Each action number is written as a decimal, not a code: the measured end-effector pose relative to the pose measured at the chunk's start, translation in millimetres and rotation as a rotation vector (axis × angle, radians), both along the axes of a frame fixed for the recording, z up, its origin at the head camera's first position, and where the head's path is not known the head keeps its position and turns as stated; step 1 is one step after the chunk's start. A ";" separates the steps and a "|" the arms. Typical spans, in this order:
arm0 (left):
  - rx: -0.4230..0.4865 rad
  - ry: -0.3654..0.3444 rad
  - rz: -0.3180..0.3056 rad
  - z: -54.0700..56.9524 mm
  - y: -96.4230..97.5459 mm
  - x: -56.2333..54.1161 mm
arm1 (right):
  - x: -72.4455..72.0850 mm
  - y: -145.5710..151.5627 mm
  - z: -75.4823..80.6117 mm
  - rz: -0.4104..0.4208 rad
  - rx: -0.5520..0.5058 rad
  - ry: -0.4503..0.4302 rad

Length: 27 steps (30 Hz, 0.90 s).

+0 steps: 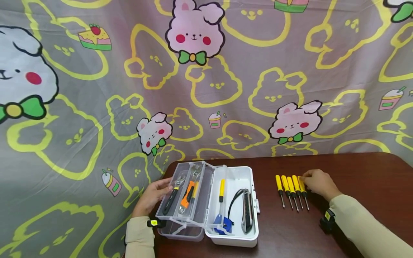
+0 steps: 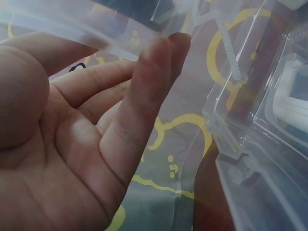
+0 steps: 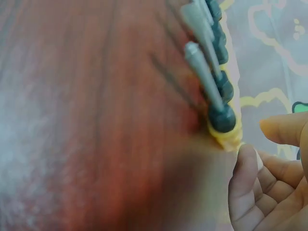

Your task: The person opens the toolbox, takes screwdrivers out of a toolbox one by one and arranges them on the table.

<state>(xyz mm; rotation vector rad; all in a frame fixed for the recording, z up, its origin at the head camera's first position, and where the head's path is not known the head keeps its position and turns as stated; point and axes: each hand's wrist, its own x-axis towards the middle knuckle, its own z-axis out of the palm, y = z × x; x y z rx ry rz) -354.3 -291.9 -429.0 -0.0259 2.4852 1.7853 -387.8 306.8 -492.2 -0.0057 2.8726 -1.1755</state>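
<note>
A white toolbox (image 1: 231, 242) stands open on the table, its clear tray (image 1: 190, 218) raised to the left. My left hand (image 1: 154, 196) holds the tray's left edge; in the left wrist view its fingers (image 2: 153, 72) bend at the clear plastic. Several yellow-handled screwdrivers (image 1: 291, 184) lie side by side, tips toward me. My right hand (image 1: 319, 183) is at the rightmost handle, fingertips right against it. In the right wrist view, one fingertip (image 3: 246, 161) meets the yellow handle end (image 3: 230, 139), while another digit stands apart above it.
The tray carries an adjustable wrench (image 1: 171, 201) and an orange utility knife (image 1: 188, 195). Inside the box lie another screwdriver (image 1: 222, 190), a blue tape measure (image 1: 224, 225) and a dark utility knife (image 1: 247, 211) with a strap. A patterned cloth (image 1: 245, 107) hangs behind the table (image 1: 284, 236).
</note>
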 end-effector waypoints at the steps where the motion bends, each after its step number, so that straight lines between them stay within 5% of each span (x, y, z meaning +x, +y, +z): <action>1: -0.001 0.001 0.000 -0.1 -0.2 0.2 | 0.0 -1.0 1.1 0.002 -0.001 0.000; 27: -0.010 -0.001 -0.002 0.2 -0.7 -0.2 | -3.1 -60.1 47.5 0.094 -0.047 0.054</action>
